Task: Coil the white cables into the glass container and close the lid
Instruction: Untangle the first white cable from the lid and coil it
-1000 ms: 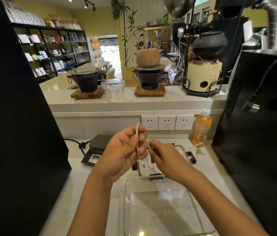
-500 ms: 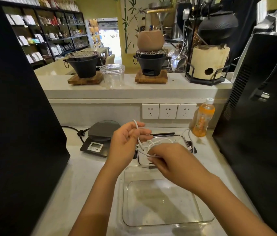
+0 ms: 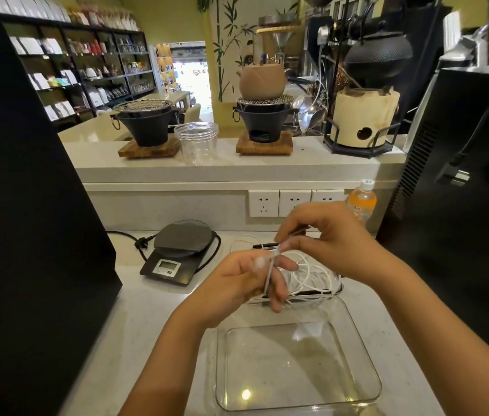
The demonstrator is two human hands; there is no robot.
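A thin white cable (image 3: 306, 273) loops between my hands above the far edge of a square glass container (image 3: 369, 367), which lies empty on the pale counter in front of me. My left hand (image 3: 237, 283) holds the cable wrapped over its fingers, with a white plug end at the fingertips. My right hand (image 3: 327, 235) is raised just behind it and pinches a strand of the same cable. More loose white loops lie over a second clear piece with a dark rim (image 3: 327, 291), partly hidden behind my hands; I cannot tell whether that is the lid.
A black digital scale (image 3: 177, 250) with its power cord sits left of my hands. Tall black machines stand on both sides (image 3: 26, 205) (image 3: 462, 190). An orange drink bottle (image 3: 361, 201) stands by the wall sockets (image 3: 294, 202). The raised ledge behind carries stoves and a clear plastic cup (image 3: 196, 142).
My right hand has risen from low near the container to above and behind the left hand, drawing the cable round the left fingers. The camera view has tilted down slightly.
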